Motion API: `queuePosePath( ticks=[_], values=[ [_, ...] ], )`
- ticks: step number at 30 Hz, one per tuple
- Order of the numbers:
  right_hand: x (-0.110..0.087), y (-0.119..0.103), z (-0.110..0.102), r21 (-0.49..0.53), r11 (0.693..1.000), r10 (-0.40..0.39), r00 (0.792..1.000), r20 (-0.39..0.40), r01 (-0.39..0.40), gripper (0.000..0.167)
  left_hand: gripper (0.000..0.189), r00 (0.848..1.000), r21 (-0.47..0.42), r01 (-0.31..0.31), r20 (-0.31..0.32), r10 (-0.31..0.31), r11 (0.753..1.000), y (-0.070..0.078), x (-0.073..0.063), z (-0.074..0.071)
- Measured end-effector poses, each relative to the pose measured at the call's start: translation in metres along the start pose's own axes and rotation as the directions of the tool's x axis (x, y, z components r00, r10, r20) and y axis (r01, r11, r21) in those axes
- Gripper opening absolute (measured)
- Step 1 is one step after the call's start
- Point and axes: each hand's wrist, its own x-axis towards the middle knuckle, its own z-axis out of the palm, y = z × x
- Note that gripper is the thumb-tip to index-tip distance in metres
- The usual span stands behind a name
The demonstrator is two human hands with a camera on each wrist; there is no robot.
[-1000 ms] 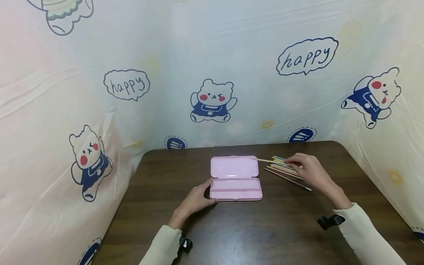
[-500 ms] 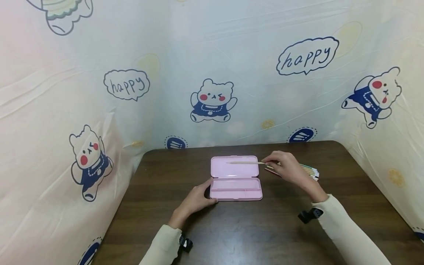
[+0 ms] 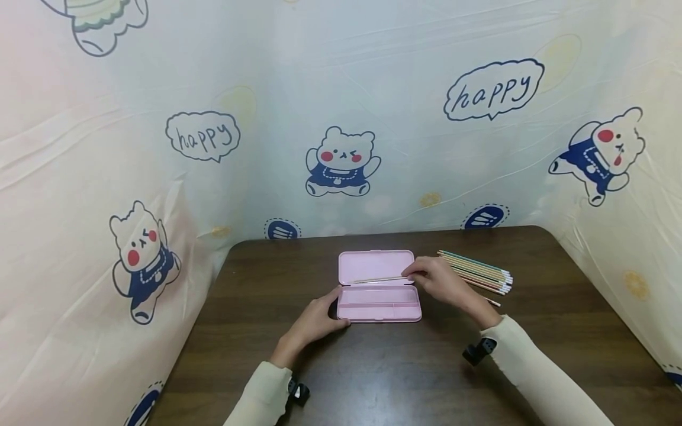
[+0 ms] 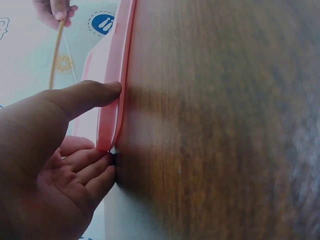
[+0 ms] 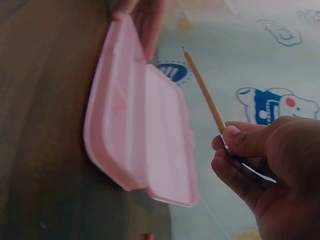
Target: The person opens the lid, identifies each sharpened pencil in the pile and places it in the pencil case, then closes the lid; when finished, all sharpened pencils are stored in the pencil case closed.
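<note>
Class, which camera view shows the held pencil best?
The right wrist view: the held pencil is largest, tip visible. The head view shows it small and thin; in the left wrist view, the left hand hides its tip.

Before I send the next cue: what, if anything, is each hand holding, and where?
The right hand pinches a pencil near its blunt end; the left hand holds the open pink case at its near left corner.

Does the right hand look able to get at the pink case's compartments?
Probably yes: the lid is open, the right hand holds a pencil over it, and the left hand grips the pink case only at its left end.
</note>
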Motion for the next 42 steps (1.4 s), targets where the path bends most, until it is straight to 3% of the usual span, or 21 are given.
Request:
queuePosePath(
  ticks=[11,19,27,42],
  values=[
    [-0.007,0.016,0.033,0.003,0.999,0.054,0.994,0.099,-0.054,0.018,0.092,1.0,0.006,0.0,0.005,0.0,1.0,-0.001,-0.001,0.001],
    [-0.01,0.015,0.048,-0.139,0.99,-0.004,0.991,0.131,0.023,0.016,0.092,1.0,-0.006,0.002,-0.002,-0.002,1.0,0.002,-0.001,-0.001],
    [-0.013,0.012,0.053,-0.215,0.972,-0.064,0.987,0.15,0.096,0.011,0.091,1.0,-0.009,0.002,-0.003,-0.003,1.0,0.005,-0.002,-0.002],
    [-0.012,0.011,0.052,-0.196,0.979,-0.009,0.977,0.213,0.052,0.014,0.091,1.0,-0.001,0.008,-0.005,-0.008,1.0,0.005,-0.002,-0.001]
  ],
)
